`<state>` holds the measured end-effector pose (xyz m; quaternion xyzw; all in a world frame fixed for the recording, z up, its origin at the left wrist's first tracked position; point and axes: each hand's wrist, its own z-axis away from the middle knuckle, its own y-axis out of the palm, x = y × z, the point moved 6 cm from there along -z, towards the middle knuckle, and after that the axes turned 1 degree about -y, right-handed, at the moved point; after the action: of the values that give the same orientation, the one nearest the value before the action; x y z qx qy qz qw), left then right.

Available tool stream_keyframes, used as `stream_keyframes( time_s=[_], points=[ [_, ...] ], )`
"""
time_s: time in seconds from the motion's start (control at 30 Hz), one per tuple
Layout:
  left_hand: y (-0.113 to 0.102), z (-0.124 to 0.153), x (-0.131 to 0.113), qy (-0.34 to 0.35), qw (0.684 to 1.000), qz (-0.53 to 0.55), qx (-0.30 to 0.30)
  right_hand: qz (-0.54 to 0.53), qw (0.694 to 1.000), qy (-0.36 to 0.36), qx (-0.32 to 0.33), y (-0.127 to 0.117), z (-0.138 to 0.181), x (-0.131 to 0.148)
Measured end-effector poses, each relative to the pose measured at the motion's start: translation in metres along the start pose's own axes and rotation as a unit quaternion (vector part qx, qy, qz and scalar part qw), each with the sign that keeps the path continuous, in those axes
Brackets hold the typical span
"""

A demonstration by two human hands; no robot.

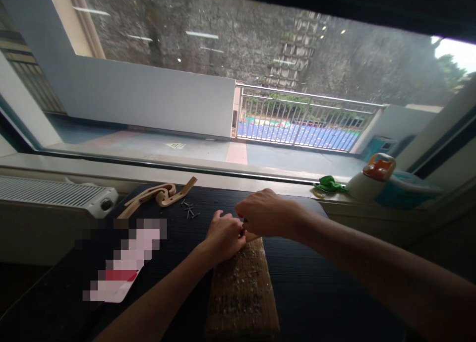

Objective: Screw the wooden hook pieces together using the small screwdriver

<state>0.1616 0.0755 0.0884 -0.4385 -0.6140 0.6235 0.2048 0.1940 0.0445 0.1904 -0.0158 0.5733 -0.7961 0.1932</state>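
Note:
A plastic-wrapped wooden bundle (243, 292) with dark characters on its near end lies lengthwise on the black table. At its far end my left hand (226, 235) rests with its fingers curled. My right hand (266, 210) is closed like a fist just above and beside it, the two hands almost touching. Between them a dark bit shows, too small to name. A pale strip of wood (253, 237) peeks out below my right hand, on top of the bundle. What my fingers grip is mostly hidden.
Several loose screws (189, 210) lie left of my hands, near curved wooden pieces (163, 196). A pink and white packet (126, 277), partly blurred, is on the table's left. A radiator (55, 196) stands at left. On the windowsill are a green cloth (330, 184) and a white jug (366, 186).

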Motion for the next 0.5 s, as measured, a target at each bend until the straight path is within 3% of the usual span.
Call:
stream_keyframes(
  time_s=[0.2, 0.4, 0.5],
  points=[
    [-0.002, 0.0, 0.0, -0.005, 1.0, 0.009, 0.011, 0.012, 0.998, -0.02, 0.05, 0.001, -0.003, 0.012],
    [0.001, -0.003, -0.001, -0.002, 1.0, -0.004, 0.011, -0.036, 0.999, 0.001, 0.009, 0.016, -0.008, -0.003],
    [-0.005, -0.004, 0.006, 0.018, 0.998, 0.042, 0.036, -0.056, 0.998, 0.027, 0.002, 0.017, -0.004, -0.017]
  ],
)
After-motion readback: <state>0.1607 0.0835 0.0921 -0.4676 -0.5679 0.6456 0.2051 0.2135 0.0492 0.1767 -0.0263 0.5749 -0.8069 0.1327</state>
